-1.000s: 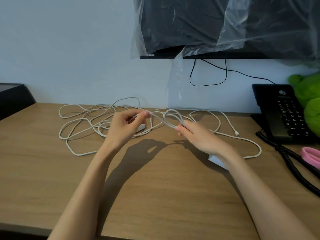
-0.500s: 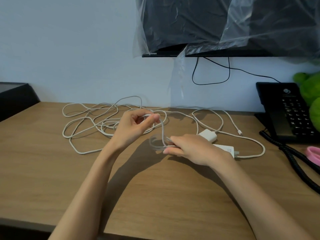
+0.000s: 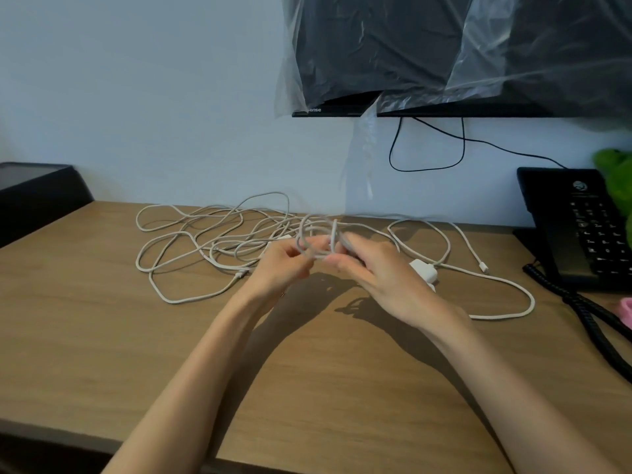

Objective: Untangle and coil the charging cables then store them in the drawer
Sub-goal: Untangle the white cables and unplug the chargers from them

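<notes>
Pinching a raised loop of cable (image 3: 334, 232) between them, left grip (image 3: 284, 265) and right grip (image 3: 372, 273) meet just above the desk (image 3: 102, 319); remaining cable sprawls tangled behind, charger (image 3: 424, 270) beside right wrist.

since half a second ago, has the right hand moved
Yes: the right hand, gripping the cable, went toward the wall, from nearer than the white charger to level with it, beside the left hand.

Black telephone (image 3: 578, 230) sits on the wooden desk (image 3: 136, 354); its coiled cord (image 3: 588, 319) trails nearer us, green plush toy (image 3: 615, 179) just right of it, plastic-wrapped television (image 3: 444, 53) above-left of it.
</notes>
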